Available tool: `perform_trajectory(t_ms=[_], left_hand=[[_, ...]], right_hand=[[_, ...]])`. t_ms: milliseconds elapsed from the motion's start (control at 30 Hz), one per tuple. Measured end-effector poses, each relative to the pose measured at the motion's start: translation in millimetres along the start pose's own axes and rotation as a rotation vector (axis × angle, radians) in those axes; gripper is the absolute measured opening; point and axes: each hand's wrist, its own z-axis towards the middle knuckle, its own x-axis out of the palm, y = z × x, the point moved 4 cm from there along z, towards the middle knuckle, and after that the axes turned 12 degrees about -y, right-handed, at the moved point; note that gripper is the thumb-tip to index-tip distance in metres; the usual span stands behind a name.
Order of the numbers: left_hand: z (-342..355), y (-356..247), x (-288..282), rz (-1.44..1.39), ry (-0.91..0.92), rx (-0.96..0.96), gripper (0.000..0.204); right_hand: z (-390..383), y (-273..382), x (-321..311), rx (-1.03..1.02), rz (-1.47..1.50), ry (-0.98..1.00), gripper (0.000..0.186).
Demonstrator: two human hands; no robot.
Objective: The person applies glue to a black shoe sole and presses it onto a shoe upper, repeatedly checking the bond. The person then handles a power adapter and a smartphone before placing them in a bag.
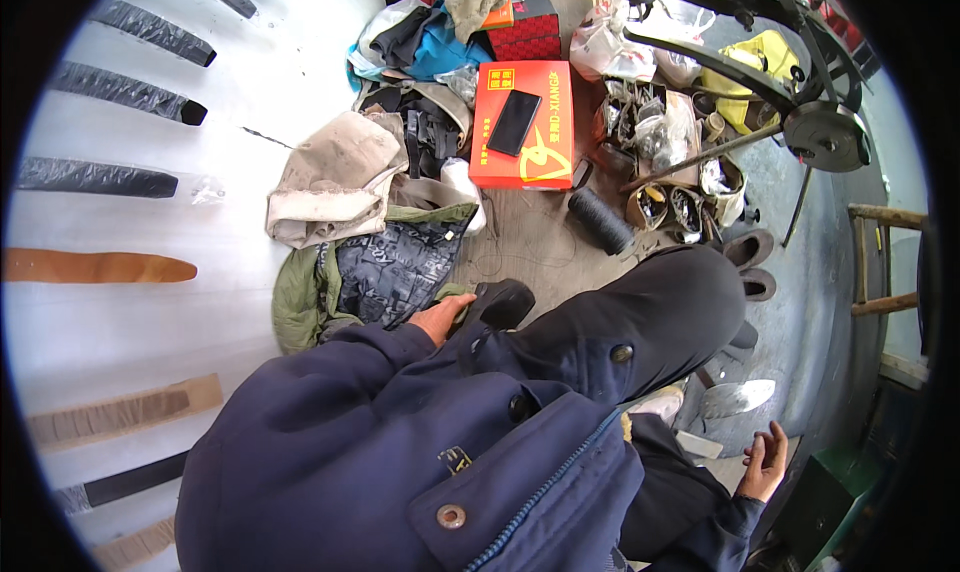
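Note:
My left hand (443, 319) reaches past my dark blue sleeve to a black shoe (500, 304) at the end of my bent leg. Its fingers are partly hidden beside the shoe, so their grip does not show. Touching or just behind that hand is the edge of an olive-green jacket (305, 297) with a dark patterned lining. Off to the lower right, my right hand (765, 464) is raised beside my leg, palm partly up. Its fingers are loosely bent and apart, with nothing seen in them.
A black phone (515, 123) lies on a red-orange box (553, 84). Right of it are a dark thread spool (600, 222) and several tubs of small parts (652, 204). A black metal machine (826, 134) stands upper right, near a wooden stool (888, 305). Beige cloth (335, 177) lies left.

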Motion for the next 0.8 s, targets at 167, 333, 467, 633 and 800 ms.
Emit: perform_trajectory(t_ms=[167, 333, 467, 633, 800], left_hand=[[-2.7, 3.4, -17.0, 0.124, 0.319, 0.087, 0.104], [-0.5, -8.6, 0.4, -0.064, 0.039, 0.215, 0.091], [14.4, -0.9, 29.2, -0.239, -0.185, 0.174, 0.062], [12.9, 23.3, 36.2, -0.581, -0.351, 0.009, 0.026], [0.6, 24.6, -14.4, -0.851, -0.6, -0.115, 0.022]], right_hand=[[29.5, -10.5, 7.7, 0.058, -0.012, 0.073, 0.034], [44.4, -4.2, 20.4, -0.009, 0.039, 0.123, 0.035], [45.4, 2.4, 26.2, -0.011, 0.0, 0.112, 0.035], [44.5, 2.5, 29.0, -0.002, -0.003, 0.124, 0.033], [47.4, -9.1, 25.1, 0.007, -0.087, 0.123, 0.032]])
